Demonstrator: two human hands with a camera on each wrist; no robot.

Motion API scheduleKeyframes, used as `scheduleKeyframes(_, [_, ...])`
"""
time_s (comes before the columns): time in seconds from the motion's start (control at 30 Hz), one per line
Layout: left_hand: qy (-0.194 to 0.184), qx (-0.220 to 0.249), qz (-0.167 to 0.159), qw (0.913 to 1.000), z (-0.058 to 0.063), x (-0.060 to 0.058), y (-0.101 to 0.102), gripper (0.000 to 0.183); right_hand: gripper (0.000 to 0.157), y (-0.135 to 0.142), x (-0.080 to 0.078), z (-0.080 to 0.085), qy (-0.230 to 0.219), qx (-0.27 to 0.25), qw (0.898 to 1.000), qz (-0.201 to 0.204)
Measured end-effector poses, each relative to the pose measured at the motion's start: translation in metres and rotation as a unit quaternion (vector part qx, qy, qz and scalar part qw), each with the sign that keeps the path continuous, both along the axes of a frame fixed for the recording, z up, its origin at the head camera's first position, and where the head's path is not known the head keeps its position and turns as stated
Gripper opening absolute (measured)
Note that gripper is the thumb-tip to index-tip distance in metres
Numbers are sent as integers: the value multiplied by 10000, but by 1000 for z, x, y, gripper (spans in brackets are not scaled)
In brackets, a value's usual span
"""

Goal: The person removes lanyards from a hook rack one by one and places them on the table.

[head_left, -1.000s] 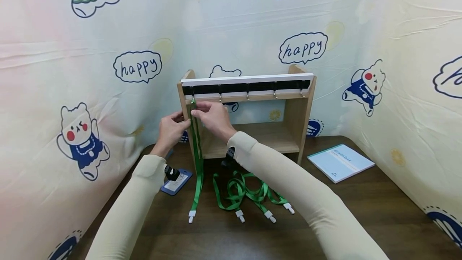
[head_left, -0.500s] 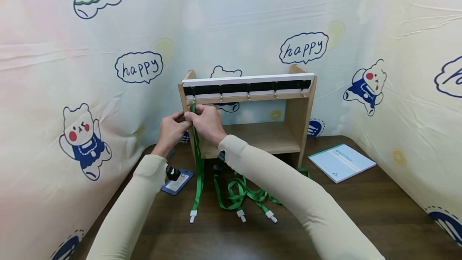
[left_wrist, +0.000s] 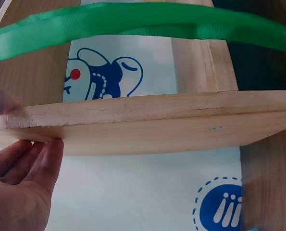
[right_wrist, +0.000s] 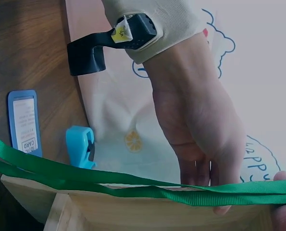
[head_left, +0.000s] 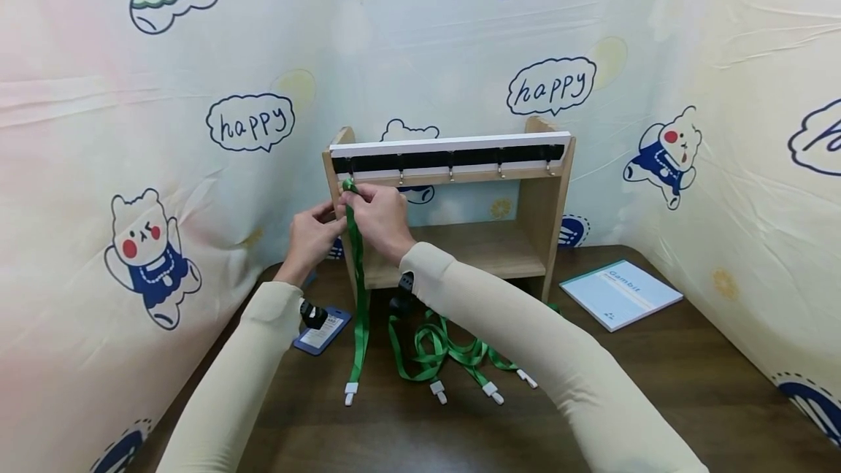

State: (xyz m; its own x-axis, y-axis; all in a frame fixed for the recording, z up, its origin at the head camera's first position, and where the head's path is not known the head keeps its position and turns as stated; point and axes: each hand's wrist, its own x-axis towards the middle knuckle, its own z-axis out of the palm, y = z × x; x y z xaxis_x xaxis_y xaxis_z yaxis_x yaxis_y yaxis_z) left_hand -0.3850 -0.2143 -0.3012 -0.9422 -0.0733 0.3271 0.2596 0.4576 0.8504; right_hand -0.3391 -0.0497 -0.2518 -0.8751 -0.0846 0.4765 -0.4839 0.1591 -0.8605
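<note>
A green lanyard [head_left: 358,276] hangs down the left front of a small wooden shelf [head_left: 486,247], its white clip [head_left: 351,393] low over the table. Its upper loop sits right at the leftmost metal hook [head_left: 351,165], just under the black strip. My right hand [head_left: 382,221] pinches the lanyard near its top. In the right wrist view, only the right fingertips [right_wrist: 284,217] show, beside the green ribbon. My left hand [head_left: 314,238] grips the shelf's left side panel [left_wrist: 133,137], with the thumb on one face and the fingers on the other.
More green lanyards [head_left: 434,349] lie tangled on the table, partly behind the right forearm. A blue badge holder [head_left: 322,331] lies at left, near a light-blue object [right_wrist: 80,147]. At right is a pale-blue notebook [head_left: 620,296]. Several hooks line the rail [head_left: 453,142].
My right hand has shifted left onto the lanyard, dipped, then risen slightly. The lanyard's top loop now bends wider under the hook. My left hand stays in place.
</note>
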Motion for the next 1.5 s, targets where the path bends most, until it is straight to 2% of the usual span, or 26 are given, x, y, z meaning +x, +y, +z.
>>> scheduleKeyframes(0.13, [3, 25, 7, 10000, 1, -1, 1, 69, 25, 4, -2, -2, -26, -137, 9998, 167])
scheduleKeyframes(0.33, [194, -57, -49, 9998, 0, -4, 3, 67, 21, 14, -6, -14, -148, 101, 9998, -33])
scheduleKeyframes(0.53, [223, -54, -128, 9997, -4, -5, 2, 59, 21, 19, -7, -29, -225, 62, 9997, -15])
scheduleKeyframes(0.67, [265, -21, -145, 9995, -4, -5, 2, 59, 20, 21, -3, -38, -210, 222, 9995, -45])
scheduleKeyframes(0.93, [212, -93, -114, 9997, -5, -1, 2, 62, 20, 22, 11, -64, -392, 471, 9981, -16])
scheduleKeyframes(1.1, [210, -26, -109, 9997, -4, 0, 1, 63, 20, 22, 21, -72, -335, 593, 9976, 154])
scheduleKeyframes(1.3, [275, -43, -92, 9996, -4, 0, 0, 62, 20, 21, 35, -78, -478, 728, 9950, 485])
scheduleKeyframes(1.5, [266, -33, -46, 9996, -4, 0, 0, 62, 18, 19, 52, -88, -862, 796, 9895, 848])
